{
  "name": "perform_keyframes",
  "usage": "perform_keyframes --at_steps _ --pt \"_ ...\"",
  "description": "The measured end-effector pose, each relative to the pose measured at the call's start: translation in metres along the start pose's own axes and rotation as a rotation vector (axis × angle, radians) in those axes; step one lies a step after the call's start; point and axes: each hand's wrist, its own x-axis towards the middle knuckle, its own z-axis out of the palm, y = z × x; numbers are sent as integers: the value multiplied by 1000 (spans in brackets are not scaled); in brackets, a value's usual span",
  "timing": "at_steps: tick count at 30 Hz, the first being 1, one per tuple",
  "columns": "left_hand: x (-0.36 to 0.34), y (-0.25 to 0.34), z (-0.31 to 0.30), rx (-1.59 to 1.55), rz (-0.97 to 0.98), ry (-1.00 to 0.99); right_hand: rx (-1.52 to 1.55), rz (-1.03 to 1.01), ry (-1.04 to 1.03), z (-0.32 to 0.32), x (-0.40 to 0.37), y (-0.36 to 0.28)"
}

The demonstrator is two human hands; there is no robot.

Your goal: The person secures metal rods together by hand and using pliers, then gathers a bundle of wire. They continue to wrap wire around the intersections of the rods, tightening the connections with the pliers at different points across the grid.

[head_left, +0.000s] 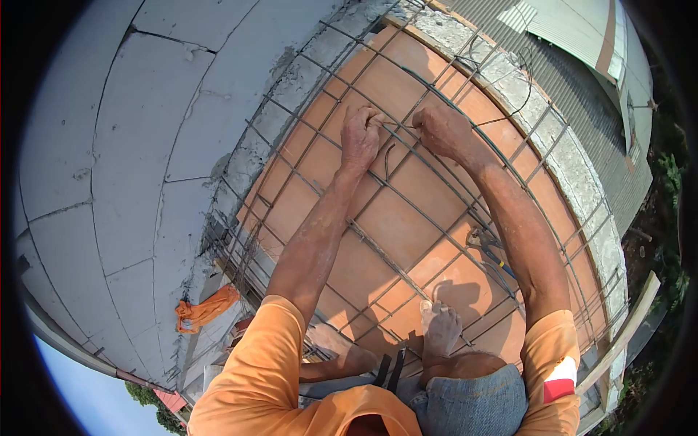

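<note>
A grid of steel rebar [412, 190] lies over orange-brown boards [407, 218]. My left hand [361, 138] is closed in a pinch at the upper middle of the grid. Across from it, my right hand [445, 132] is closed too, with its knuckles up. A thin tie wire [398, 126] runs between the fingers of both hands, close to a rebar crossing. Its ends are hidden in my fingers. Below my left hand, a short hooked piece of steel [387, 161] sticks up. Pincers with blue and yellow handles [497, 260] lie under my right forearm.
My bare foot [440, 328] stands among the bars. A block wall [131, 138] rises on the left, with an orange cloth [207, 309] near its base. A rough concrete edge [574, 163] curves along the right, beyond it a corrugated roof [574, 83]. Loose wire [525, 87] loops there.
</note>
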Motion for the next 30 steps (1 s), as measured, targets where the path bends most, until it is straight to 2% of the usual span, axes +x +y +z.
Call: perform_keyframes --at_steps 1,2,4,5,7,8,10,12,16,20,22,23,25,30 --pt "5 3 -4 -36 -115 -110 0 -10 2 -1 0 -4" --pt "11 3 -8 -32 -114 -101 -27 -32 27 -3 -1 -8" --pt "27 0 -15 13 -169 -265 -53 -62 58 -3 2 -16" --pt "33 -4 -17 17 -167 -257 -73 -63 70 1 4 -20" --pt "41 -8 -20 -125 -391 -371 -93 -70 86 6 7 -23" --pt "45 -8 -24 -122 -390 -367 -67 -54 94 7 8 -23" --pt "49 -9 -31 -366 -704 -470 -39 -46 101 8 8 -25" --pt "46 -7 -34 -426 -742 -447 34 -12 29 3 9 -25" --pt "37 -7 -36 -537 -825 -417 -9 -5 19 7 12 -24" --pt "28 7 -37 -427 -804 -377 -14 -7 -8 4 12 -26" --pt "10 18 -37 -206 -639 -290 9 2 -18 5 12 -25" --pt "2 21 -36 -205 -642 -289 -9 -23 -10 5 12 -25" --pt "-10 26 -32 96 -167 -146 -30 -49 -3 7 12 -23" --pt "-18 32 -32 50 -41 -160 26 -54 28 12 12 -20"
